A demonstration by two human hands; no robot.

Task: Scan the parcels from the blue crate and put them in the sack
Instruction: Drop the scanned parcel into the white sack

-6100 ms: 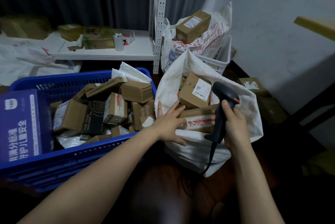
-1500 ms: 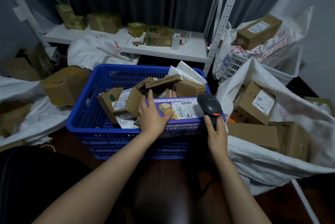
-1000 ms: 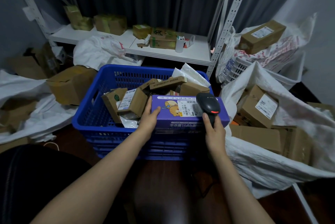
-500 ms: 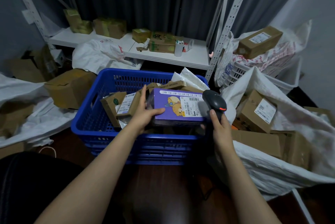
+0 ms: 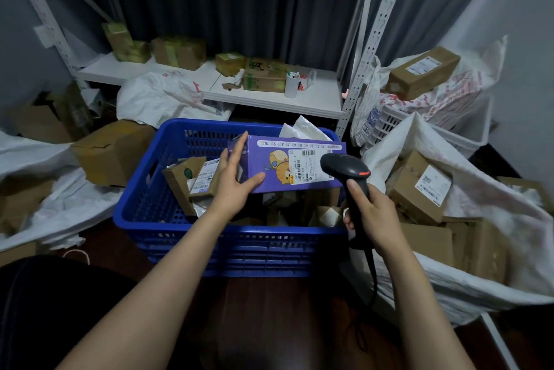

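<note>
Purple parcel (image 5: 278,165), label up, tilted over the blue crate (image 5: 239,231) beside white sack (image 5: 449,288).

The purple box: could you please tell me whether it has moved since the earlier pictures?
Yes. The purple box has risen off the blue crate's near rim; the left hand holds it above the parcels inside.

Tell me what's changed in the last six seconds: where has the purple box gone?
The left hand left the sack, gripped the purple box by its left end and lifted it off the parcels in the blue crate, label up. The scanner head now sits by that label. Unchanged: the right hand grips the scanner; crate and sack stand as before.
</note>
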